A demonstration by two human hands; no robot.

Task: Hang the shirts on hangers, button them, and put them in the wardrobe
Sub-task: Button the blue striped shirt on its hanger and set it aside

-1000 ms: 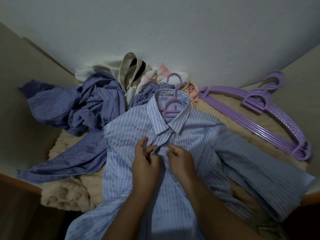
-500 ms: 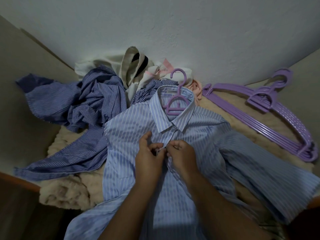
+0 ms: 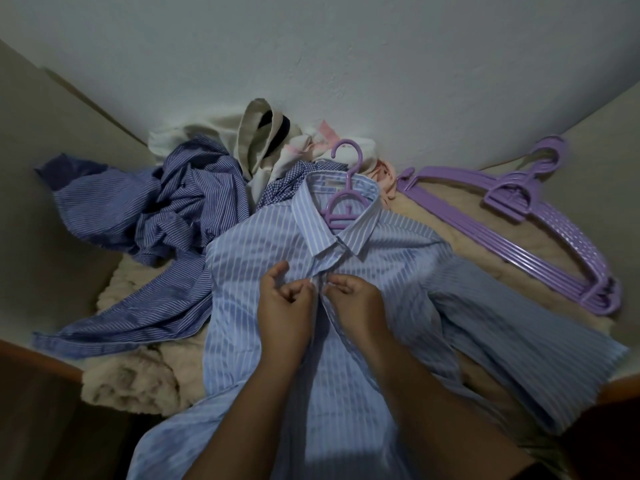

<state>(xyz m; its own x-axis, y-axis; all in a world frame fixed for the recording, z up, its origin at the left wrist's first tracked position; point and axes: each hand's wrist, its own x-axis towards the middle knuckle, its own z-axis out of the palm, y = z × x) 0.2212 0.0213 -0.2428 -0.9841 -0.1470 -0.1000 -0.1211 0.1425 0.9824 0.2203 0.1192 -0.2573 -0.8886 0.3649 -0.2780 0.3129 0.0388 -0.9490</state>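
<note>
The light blue striped shirt (image 3: 346, 341) lies front up on a cream fleece blanket (image 3: 138, 382), already threaded on a purple hanger (image 3: 341, 209) whose hook pokes out of the collar. Both hands work the placket just below the collar: the left hand (image 3: 287, 306) pinches the left edge of the front, and the right hand (image 3: 356, 299) pinches the facing edge, so each grip is closed on the shirt fabric. Whether a button is between the fingertips is too small to tell.

The step in hand looks like fastening an upper button. To do it well, keep both edges flat and level so button meets its own hole, tilt the button edgewise, and draw the cloth over it instead of forcing it. Then move down the placket one button at a time.

The shirt's long axis runs from the near edge of the blanket toward the wall, collar and hook pointing away from the person. A darker striped shirt (image 3: 156, 230) is crumpled toward the left edge, and spare hangers (image 3: 540, 237) are stacked near the right edge.
</note>
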